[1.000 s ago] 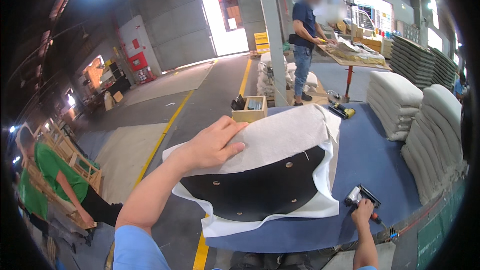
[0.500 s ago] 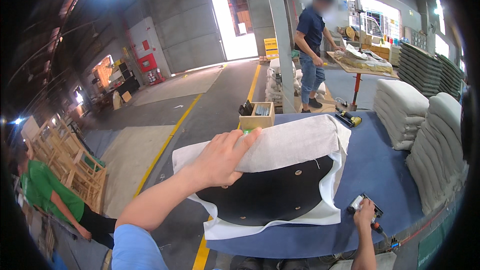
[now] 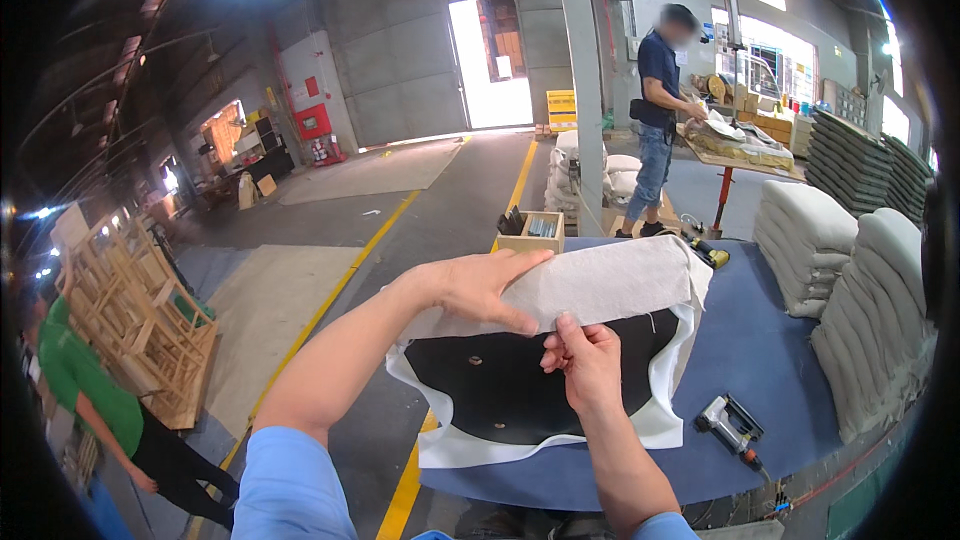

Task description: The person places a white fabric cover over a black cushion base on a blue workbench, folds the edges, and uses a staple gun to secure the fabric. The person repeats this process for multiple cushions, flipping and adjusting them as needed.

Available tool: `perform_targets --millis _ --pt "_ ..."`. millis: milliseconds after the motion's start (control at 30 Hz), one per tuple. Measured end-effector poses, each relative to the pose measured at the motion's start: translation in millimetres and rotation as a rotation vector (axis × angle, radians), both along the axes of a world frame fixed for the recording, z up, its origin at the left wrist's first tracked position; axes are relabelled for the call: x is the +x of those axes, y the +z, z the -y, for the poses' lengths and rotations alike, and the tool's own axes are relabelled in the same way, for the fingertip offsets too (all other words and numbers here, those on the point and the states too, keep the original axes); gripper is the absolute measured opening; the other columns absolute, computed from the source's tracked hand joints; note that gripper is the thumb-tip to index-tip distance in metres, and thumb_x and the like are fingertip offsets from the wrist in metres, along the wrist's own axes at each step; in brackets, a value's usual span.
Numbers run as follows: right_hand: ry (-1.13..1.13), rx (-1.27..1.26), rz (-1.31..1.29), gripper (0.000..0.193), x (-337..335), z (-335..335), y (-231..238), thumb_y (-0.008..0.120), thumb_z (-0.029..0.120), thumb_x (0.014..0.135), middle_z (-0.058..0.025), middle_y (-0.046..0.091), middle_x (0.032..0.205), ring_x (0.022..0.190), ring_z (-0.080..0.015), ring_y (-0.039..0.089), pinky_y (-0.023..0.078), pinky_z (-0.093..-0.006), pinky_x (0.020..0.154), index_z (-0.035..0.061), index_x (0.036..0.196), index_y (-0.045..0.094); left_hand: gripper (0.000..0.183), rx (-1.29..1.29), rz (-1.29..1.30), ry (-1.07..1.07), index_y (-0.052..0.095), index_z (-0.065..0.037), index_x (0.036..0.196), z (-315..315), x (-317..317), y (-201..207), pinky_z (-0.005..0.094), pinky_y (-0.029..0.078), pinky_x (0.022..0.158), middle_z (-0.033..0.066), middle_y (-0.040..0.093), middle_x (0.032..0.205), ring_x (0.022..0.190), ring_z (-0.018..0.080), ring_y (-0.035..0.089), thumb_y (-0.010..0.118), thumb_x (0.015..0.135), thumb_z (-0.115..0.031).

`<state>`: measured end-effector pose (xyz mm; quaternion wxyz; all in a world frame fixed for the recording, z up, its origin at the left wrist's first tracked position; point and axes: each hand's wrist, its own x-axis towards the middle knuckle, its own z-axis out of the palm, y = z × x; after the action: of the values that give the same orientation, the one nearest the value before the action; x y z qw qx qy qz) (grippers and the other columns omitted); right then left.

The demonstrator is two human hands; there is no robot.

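Observation:
A padded panel lies in front of me, with a black board (image 3: 520, 385) on top and white padding (image 3: 455, 450) around its edge. Light grey fabric (image 3: 630, 275) is folded over the board's far side. My left hand (image 3: 485, 288) grips that fold, fingers over its far edge and thumb on its front. Beside the left thumb, my right hand (image 3: 588, 365) pinches the fabric's near edge between thumb and forefinger. A silver and black staple gun (image 3: 728, 425) rests on the blue table (image 3: 770, 340) to the right, its hose running to the near edge.
A wooden box (image 3: 530, 232) of metal staple strips stands behind the panel. Near it lies a yellow and black tool (image 3: 712, 255). Stacked grey cushions (image 3: 805, 235) line the right side. One person (image 3: 660, 90) stands at a far table, another in green (image 3: 90, 370) at left.
My right hand has let go of the staple gun and moved left to the fabric's edge. My left hand stays on the fold, its thumb now lower on the front.

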<state>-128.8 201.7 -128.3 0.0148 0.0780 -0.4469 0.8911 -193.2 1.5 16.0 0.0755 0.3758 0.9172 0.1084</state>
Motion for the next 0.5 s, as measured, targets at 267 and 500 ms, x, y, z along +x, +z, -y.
perform_targets --millis 267,500 --pt "-0.219 0.015 -0.048 0.029 -6 20 -5 0.075 0.023 0.1 -0.0057 0.065 0.066 0.051 -0.0121 0.06 0.05 -0.0256 0.048 0.0032 0.08 0.067 0.07 0.114 0.429 0.101 0.059 -0.004 0.142 -5 -17 5 0.0404 0.046 0.108 0.0196 0.064 0.14 0.131 0.0311 0.059 0.072 0.094 -0.053" --pt "-0.408 0.109 -0.01 0.031 -10 22 -10 0.07 0.023 0.104 -0.0034 0.062 0.066 0.052 -0.0109 0.058 0.05 -0.0264 0.047 0.0041 0.08 0.064 0.069 0.009 -0.142 0.003 0.066 -0.003 0.129 -12 -6 -12 0.0477 0.049 0.104 0.0236 0.066 0.122 0.121 0.0383 0.062 0.078 0.084 -0.054"
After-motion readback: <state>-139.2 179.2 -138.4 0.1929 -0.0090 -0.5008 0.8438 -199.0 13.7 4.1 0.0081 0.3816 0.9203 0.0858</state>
